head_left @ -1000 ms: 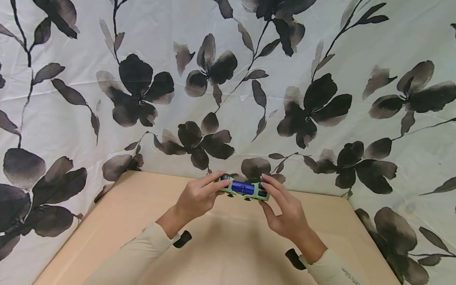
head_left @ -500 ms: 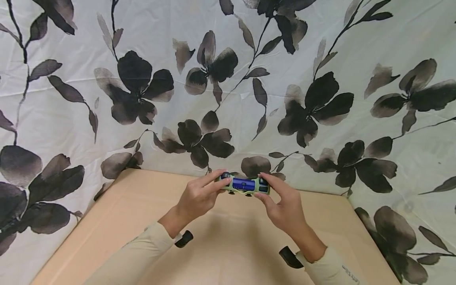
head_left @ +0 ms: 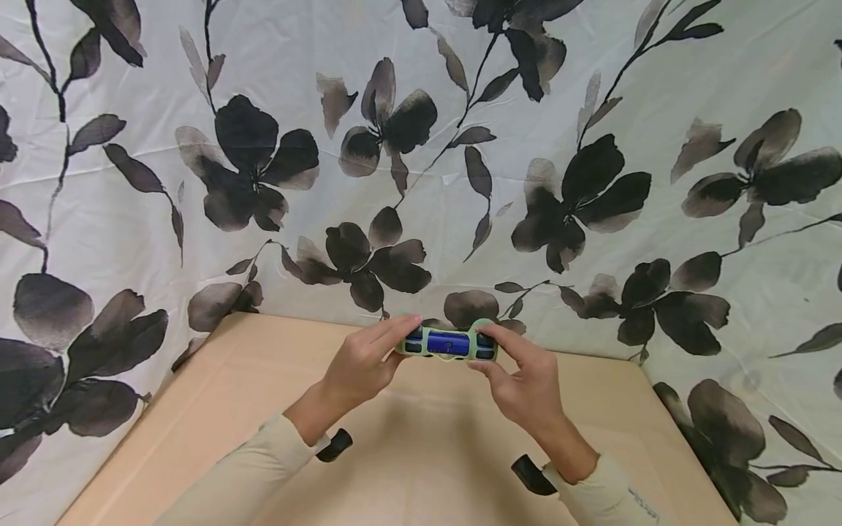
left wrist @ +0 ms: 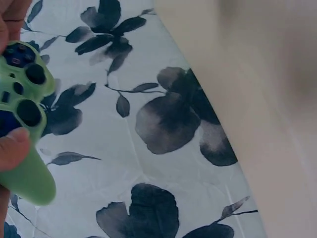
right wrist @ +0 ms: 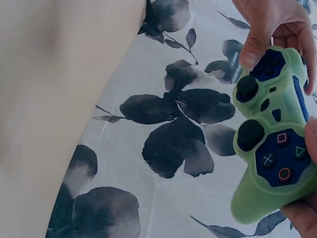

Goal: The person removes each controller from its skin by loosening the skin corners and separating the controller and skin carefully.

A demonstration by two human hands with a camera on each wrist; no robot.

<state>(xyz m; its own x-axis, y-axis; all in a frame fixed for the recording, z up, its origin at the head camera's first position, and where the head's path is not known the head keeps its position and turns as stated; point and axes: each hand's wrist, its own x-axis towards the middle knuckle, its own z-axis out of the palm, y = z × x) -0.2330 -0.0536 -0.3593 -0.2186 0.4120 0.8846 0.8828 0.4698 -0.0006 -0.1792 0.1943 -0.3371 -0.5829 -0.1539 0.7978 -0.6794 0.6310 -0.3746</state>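
Note:
Both hands hold a blue game controller (head_left: pixel 449 343) in a light green rubbery sleeve (right wrist: pixel 247 198). At its left end, my left hand (head_left: pixel 360 365) grips it; in the left wrist view that thumb (left wrist: pixel 14 148) lies on the face beside a stick. My right hand (head_left: pixel 529 383) pinches the other end, index finger on top and thumb below. A green edge of the sleeve stands up by the right index fingertip. Dark sticks (right wrist: pixel 250 135) and the symbol buttons (right wrist: pixel 283 157) show in the right wrist view. The fingers behind the controller are partly hidden.
Beneath the hands lies a tan table surface (head_left: pixel 421 453). A white cloth with dark flowers (head_left: pixel 460 219) hangs behind and around it. Black wrist devices (head_left: pixel 335 444) sit under both light-coloured sleeves.
My right thumb has come in under the controller and its index finger has bent over the top. My left fingers now cover the dark knob at the left corner. The controller has tilted, hiding its sticks.

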